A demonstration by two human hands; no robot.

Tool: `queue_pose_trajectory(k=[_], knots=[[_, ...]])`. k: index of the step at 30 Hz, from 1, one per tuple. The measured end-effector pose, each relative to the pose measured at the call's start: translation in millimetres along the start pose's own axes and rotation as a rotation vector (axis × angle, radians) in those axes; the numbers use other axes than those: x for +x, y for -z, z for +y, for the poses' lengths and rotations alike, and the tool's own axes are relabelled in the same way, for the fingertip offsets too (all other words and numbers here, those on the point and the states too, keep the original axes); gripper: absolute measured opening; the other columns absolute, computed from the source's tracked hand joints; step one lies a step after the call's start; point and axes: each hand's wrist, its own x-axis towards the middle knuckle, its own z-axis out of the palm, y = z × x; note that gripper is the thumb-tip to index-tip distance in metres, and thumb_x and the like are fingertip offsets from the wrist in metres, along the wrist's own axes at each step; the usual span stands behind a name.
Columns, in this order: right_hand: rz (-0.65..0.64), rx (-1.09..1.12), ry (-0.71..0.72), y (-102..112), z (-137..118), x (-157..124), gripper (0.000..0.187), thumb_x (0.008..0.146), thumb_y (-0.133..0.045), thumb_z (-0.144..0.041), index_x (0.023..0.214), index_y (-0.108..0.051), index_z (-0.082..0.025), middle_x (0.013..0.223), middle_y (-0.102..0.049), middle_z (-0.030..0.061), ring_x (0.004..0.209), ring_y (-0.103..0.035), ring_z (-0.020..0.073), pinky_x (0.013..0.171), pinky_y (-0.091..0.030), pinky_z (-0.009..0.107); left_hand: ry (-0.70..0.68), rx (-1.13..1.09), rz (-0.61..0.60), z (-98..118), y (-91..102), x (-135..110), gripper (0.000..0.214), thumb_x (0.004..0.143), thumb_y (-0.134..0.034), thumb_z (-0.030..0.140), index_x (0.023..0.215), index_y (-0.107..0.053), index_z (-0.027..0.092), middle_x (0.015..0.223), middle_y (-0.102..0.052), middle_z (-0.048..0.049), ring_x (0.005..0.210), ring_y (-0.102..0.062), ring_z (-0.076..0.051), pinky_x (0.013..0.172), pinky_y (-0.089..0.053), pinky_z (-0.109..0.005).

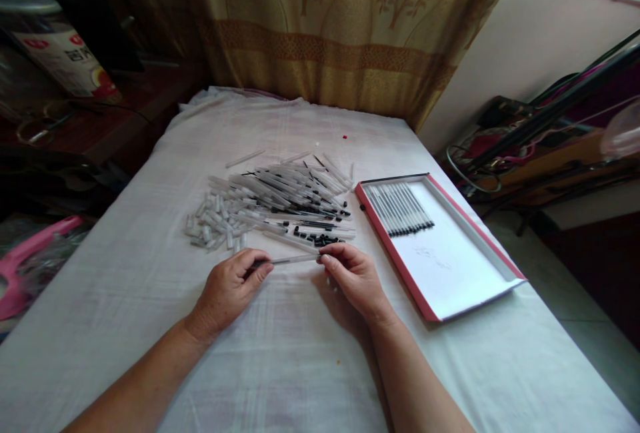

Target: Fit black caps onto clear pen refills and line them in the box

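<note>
Head view.

Item: left hand [233,289], thumb and fingers closed on one end of a slim translucent pen barrel [295,259]; that end lies hidden inside the grip. Item: right hand [356,279], thumb and forefinger pinched at the barrel's other end; whether a small part is also held there cannot be told. Barrel roughly level, spanning both hands above the middle of the table [210,379]; near edge of table cut off by the frame, as are both forearms.

Item: heap of pen barrels [280,189], beyond the hands, between the table's left and right edges; overlapping, lower pieces covered, count not possible. Item: clear caps [213,223], loose, at the heap's left side, some buried. Item: black plugs [327,241], small, scattered just beyond the right hand. Item: dark refills [320,225], thin, partly under other pieces.

Item: shallow tray [475,279], red-sided, white floor, beside the table's right edge. Within, against its far and left walls: row of pens [400,209], side by side, dark ends toward the near side. Faint writing [433,257] on the tray floor, illegible.

Item: red speck [345,137], toward the table's far edge, too small to identify.

Surroundings: patterned curtain [320,33], top cut off; labelled jar [65,53], left, blurred; pink object [30,259], cut off by the frame's left side.
</note>
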Motion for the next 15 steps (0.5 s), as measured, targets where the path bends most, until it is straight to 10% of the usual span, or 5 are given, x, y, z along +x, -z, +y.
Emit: queue_pose_trajectory(k=[15], knots=[[-0.012,0.056,-0.037,-1.7,-1.2,1.6,0.026,0.070,-0.071,-0.042,0.081,-0.071,-0.019,0.066,-0.068,0.0017,0.052,-0.054,0.0111,0.046,-0.041,0.022,0.088,-0.050,-0.010,2.3,1.6,-2.4,0.028,0.088,-0.053,0.045,0.094,-0.066,0.021,0.075,-0.070,-0.0004,0.061,-0.065,-0.014,0.059,-0.050,-0.022]])
